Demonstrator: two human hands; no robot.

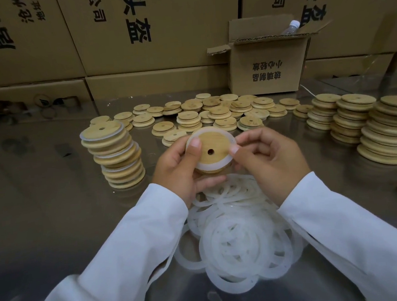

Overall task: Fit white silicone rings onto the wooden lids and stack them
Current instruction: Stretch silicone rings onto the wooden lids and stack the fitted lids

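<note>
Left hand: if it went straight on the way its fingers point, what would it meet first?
The wooden lid it grips; past that, probably the right hand, though depth is unclear.

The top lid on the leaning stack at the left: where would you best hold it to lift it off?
Probably by its rim, from above: pinch two opposite edges of the top lid. It lies flat, a thin wide disc, and its rim is free on both sides. The stack leans, so lift straight up, not sideways.
</note>
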